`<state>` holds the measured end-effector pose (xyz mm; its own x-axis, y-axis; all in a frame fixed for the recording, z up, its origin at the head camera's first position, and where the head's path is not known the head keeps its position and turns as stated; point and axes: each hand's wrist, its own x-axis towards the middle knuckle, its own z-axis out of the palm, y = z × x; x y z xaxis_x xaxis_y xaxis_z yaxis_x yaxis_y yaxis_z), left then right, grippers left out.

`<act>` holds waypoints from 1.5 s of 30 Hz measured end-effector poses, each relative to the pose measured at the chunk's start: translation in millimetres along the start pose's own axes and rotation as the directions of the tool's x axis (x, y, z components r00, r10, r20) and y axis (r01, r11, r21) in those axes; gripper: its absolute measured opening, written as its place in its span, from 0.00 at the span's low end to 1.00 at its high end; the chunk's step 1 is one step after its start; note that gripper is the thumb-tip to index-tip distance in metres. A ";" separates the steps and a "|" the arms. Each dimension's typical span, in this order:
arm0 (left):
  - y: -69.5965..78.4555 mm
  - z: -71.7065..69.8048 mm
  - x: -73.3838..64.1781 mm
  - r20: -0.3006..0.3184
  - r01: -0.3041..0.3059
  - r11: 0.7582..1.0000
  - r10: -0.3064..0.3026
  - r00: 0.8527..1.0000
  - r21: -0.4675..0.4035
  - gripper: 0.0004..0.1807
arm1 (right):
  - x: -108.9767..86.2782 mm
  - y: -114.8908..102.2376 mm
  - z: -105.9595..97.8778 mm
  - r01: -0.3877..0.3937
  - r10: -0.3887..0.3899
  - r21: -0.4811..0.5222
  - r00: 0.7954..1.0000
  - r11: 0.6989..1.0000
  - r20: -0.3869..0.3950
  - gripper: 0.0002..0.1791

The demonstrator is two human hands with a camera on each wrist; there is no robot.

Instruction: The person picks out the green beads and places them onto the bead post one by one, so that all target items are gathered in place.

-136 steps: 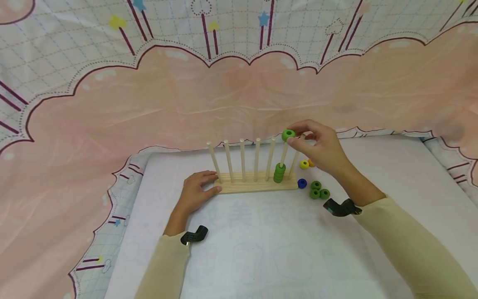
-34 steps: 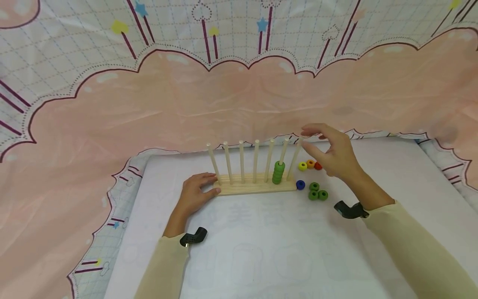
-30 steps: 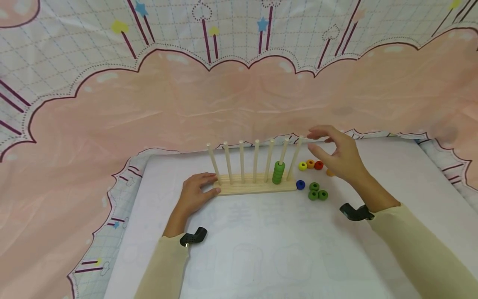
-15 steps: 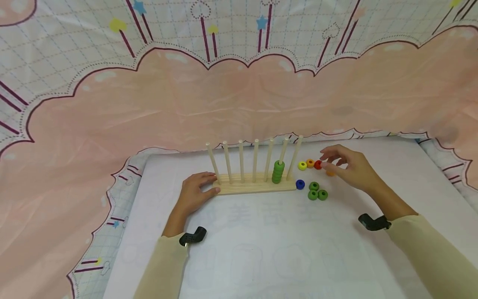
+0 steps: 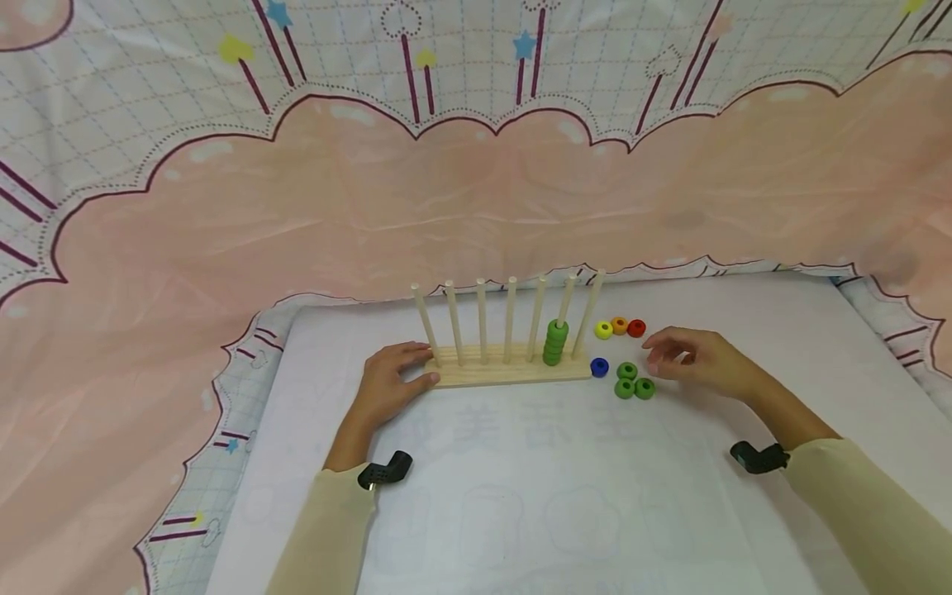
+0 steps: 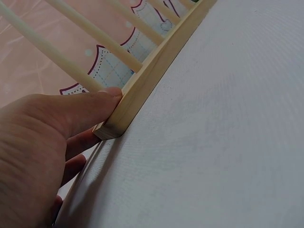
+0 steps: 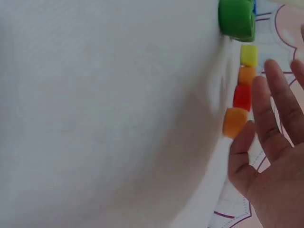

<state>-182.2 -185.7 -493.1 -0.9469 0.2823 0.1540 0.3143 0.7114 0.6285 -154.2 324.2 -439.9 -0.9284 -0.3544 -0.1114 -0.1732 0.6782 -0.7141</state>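
My left hand [image 5: 392, 378] holds the left end of a wooden peg rack [image 5: 513, 376], its thumb on the front edge in the left wrist view. Green beads [image 5: 554, 343] are stacked on the rack's second peg from the right; the other pegs are bare. With fingers loosely bent and nothing held, my right hand [image 5: 695, 359] hovers right of the loose beads. Closest to it are a red bead [image 5: 635, 328] and three green beads [image 5: 626, 380]. An orange bead [image 7: 235, 122] appears by its thumb in the right wrist view, hidden in the head view.
A blue bead [image 5: 599, 367] lies at the rack's right end. Behind it sit a yellow bead [image 5: 603, 330] and another orange bead [image 5: 619, 326]. The white table [image 5: 476, 496] meets a patterned pink cloth [image 5: 476, 198] at the back.
A green bead that my right hand held above the second peg from the right now tops the stack there. That hand, now without it, has moved right and down. My left hand stays put.
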 end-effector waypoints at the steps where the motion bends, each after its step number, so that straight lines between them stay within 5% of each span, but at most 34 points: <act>1: 0.3 0.1 0.1 0.002 0.003 1.000 -0.003 1.000 -0.001 0.26 | 0.0 2.9 1.2 -0.004 0.004 0.012 1.000 1.000 0.026 0.17; 9: 0.8 0.9 0.1 0.014 0.008 1.000 -0.008 1.000 0.005 0.26 | 1.1 11.0 6.7 -0.034 0.034 -0.004 0.986 0.999 0.163 0.19; 20: 0.1 -0.6 -0.3 -0.003 -0.007 1.000 0.007 1.000 0.006 0.26 | 4.9 9.2 11.1 -0.003 0.021 -0.107 0.985 0.994 0.172 0.22; 45: 1.6 0.1 0.4 0.003 0.007 1.000 -0.007 1.000 -0.021 0.25 | 8.1 -1.0 -0.2 -0.036 0.034 0.004 0.977 0.999 0.209 0.19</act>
<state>-182.0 -184.3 -492.1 -0.9490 0.2788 0.1473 0.3059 0.7002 0.6452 -161.6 320.8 -439.9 -0.8446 -0.4576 -0.2779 -0.1382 0.6877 -0.7127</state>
